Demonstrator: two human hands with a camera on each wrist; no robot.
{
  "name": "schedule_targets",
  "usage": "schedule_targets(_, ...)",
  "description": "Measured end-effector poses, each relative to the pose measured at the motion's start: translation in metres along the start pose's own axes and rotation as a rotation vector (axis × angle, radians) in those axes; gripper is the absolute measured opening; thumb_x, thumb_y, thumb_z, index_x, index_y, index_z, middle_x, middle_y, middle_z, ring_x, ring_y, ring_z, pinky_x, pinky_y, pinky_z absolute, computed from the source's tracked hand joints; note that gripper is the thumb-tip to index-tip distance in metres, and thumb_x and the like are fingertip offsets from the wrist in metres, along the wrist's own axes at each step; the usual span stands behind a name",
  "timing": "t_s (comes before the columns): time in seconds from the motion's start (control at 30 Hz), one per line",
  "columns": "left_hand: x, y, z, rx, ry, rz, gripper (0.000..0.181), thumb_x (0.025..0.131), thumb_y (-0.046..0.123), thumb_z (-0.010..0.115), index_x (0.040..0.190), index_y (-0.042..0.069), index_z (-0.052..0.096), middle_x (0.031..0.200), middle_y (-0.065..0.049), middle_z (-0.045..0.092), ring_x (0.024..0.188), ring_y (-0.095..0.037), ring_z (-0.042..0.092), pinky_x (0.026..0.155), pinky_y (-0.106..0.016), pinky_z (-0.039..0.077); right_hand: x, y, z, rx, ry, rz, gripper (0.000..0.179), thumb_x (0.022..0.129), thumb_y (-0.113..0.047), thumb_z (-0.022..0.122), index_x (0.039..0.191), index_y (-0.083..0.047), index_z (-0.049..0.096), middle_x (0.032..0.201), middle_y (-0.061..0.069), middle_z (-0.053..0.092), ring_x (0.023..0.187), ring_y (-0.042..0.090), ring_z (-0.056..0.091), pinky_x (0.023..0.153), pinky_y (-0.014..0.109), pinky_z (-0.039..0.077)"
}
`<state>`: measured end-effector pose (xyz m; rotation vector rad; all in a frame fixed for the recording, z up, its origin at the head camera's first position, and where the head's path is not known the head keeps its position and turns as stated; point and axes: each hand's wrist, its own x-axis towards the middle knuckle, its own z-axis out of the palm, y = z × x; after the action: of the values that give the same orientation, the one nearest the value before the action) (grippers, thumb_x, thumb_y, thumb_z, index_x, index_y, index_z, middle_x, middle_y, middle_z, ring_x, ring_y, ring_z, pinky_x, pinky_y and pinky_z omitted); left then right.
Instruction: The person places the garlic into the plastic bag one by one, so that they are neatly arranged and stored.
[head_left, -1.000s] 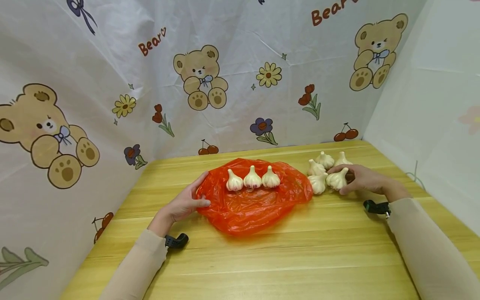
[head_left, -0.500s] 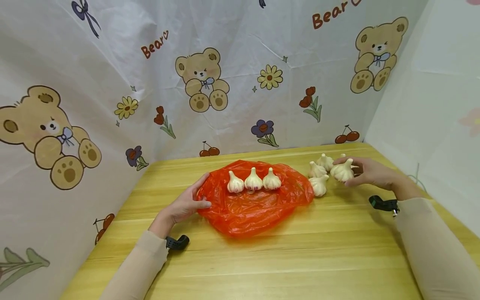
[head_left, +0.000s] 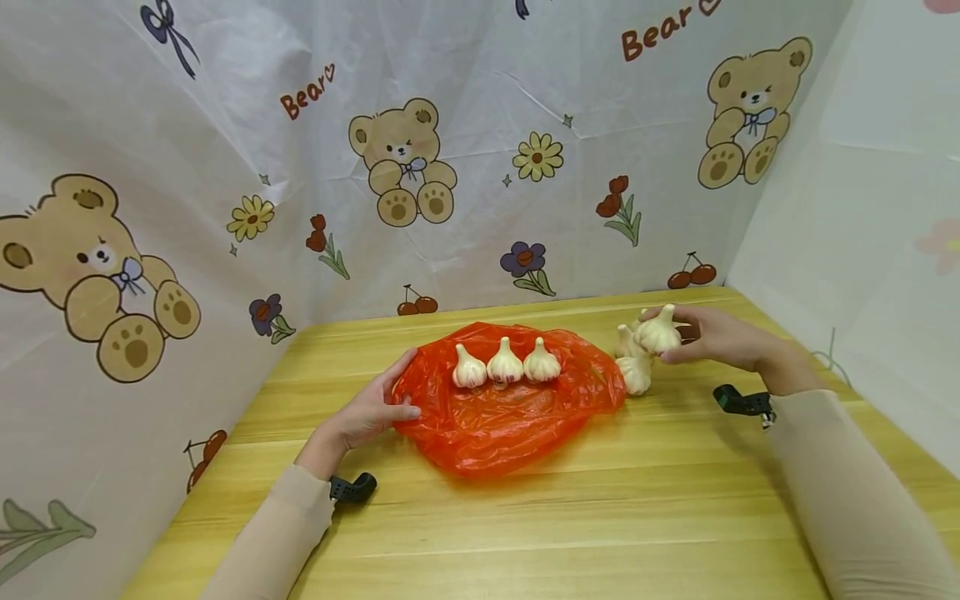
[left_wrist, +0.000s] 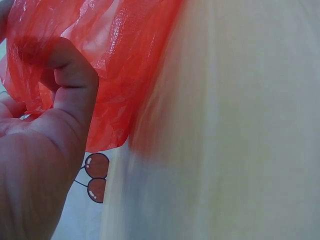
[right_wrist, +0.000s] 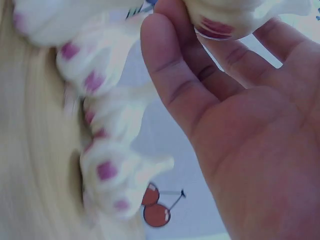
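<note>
A crumpled red plastic bag point(head_left: 495, 437) lies spread with its mouth open on the table. Three garlic bulbs point(head_left: 505, 363) stand in a row inside it, stems up. My left hand point(head_left: 367, 410) grips the bag's left rim; in the left wrist view the bent thumb point(left_wrist: 75, 82) is seen at the red film, with the other fingers partly hidden. My right hand point(head_left: 726, 340) holds another garlic bulb point(head_left: 659, 335) by its side, stem up, above the table right of the bag. Beneath and behind it are more garlic bulbs point(head_left: 634, 377), partly covered by the held one.
The wooden table point(head_left: 525, 533) meets a patterned cloth backdrop point(head_left: 465, 275) at the back and left. A white wall point(head_left: 862, 250) closes the right side. Several loose garlic bulbs point(right_wrist: 112, 172) line up beside the right hand in its wrist view.
My right hand has lifted the garlic bulb off the table, first up and slightly right, then left over the loose bulbs. The left hand and the bag have stayed in place.
</note>
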<state>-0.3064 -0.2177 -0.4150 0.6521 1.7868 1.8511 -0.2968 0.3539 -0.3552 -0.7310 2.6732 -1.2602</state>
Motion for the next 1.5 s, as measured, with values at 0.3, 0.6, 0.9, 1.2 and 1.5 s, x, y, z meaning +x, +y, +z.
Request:
schedule_targets(0.3,0.001,0.000,0.000,0.012,0.002,-0.001,0.114,0.087,-0.005,0.076,0.167,0.030,0.004,0.175,0.000,0.002,0.118,-0.012,0.047,0.077,-0.014,0.054,0.027,-0.018,0.014,0.043,-0.045,-0.017,0.057,0.093,-0.018,0.078,0.145,-0.013,0.055,0.133,0.010,0.066,0.110,0.018,0.069,0.087,0.026,0.059)
schedule_targets(0.6,0.003,0.002,0.002,0.035,-0.008,0.010,0.114,0.087,0.000,0.079,0.168,0.029,0.004,0.175,0.002,0.001,0.127,-0.016,0.042,0.077,-0.014,0.051,0.046,-0.027,0.029,0.082,-0.058,-0.024,0.055,0.092,-0.014,0.078,0.143,-0.013,0.056,0.134,0.011,0.064,0.114,0.021,0.066,0.093,0.026,0.058)
schedule_targets(0.9,0.004,0.004,0.004,0.039,-0.002,0.009,0.113,0.087,0.000,0.079,0.168,0.028,0.005,0.175,0.004,0.000,0.136,-0.020,0.033,0.079,-0.014,0.052,0.059,-0.039,0.043,0.089,-0.055,-0.031,0.057,0.091,-0.022,0.080,0.143,-0.013,0.056,0.132,0.011,0.065,0.116,0.023,0.064,0.095,0.026,0.057)
schedule_targets(1.2,0.003,0.002,0.003,0.017,-0.009,0.006,0.113,0.088,-0.001,0.078,0.168,0.029,0.004,0.175,0.004,0.000,0.138,-0.018,0.034,0.083,-0.014,0.054,0.078,-0.049,0.062,0.178,-0.128,-0.067,0.058,0.091,-0.016,0.079,0.143,-0.014,0.055,0.132,0.011,0.065,0.116,0.027,0.064,0.096,0.030,0.058)
schedule_targets(1.5,0.004,0.001,0.002,0.015,-0.005,0.011,0.113,0.087,-0.003,0.077,0.168,0.029,0.005,0.175,0.003,0.001,0.132,-0.017,0.038,0.076,-0.014,0.051,0.101,-0.062,0.089,0.172,-0.166,-0.101,0.055,0.089,-0.018,0.082,0.138,-0.014,0.058,0.123,0.010,0.069,0.110,0.027,0.066,0.094,0.031,0.059)
